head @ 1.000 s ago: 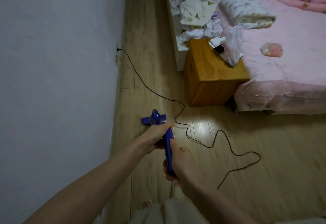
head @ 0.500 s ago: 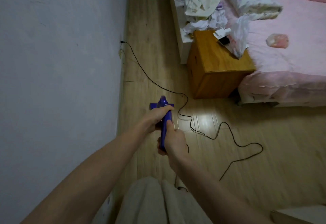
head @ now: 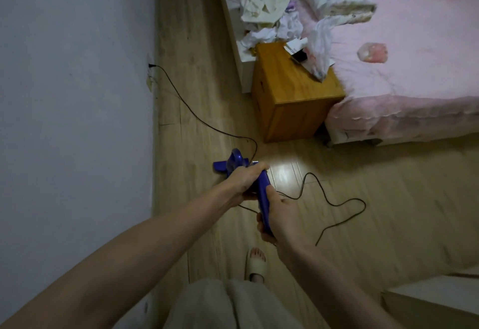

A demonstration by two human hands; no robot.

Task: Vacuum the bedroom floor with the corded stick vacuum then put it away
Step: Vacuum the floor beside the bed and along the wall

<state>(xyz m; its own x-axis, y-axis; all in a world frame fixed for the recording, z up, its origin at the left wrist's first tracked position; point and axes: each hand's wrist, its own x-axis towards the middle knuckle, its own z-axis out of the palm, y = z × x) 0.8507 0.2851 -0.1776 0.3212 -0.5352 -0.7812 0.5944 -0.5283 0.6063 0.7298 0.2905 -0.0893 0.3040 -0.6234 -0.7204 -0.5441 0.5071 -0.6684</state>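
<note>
Leftmost, the black cord (head: 197, 116) runs from a wall plug (head: 151, 65) across the wooden floor (head: 388, 212), looping beyond the fingers. The left hand (head: 246, 181) curls its fingers around the upper part of the blue stick vacuum (head: 263, 193). Just below, the right hand (head: 281, 218) grips the handle. Farther right stand a wooden nightstand (head: 293, 100) and pink bed (head: 414, 69).

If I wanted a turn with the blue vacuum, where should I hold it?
Probably the long slim handle of the blue vacuum, from above, one hand over the other, as the left hand and right hand grip it. It leans up toward you.
</note>
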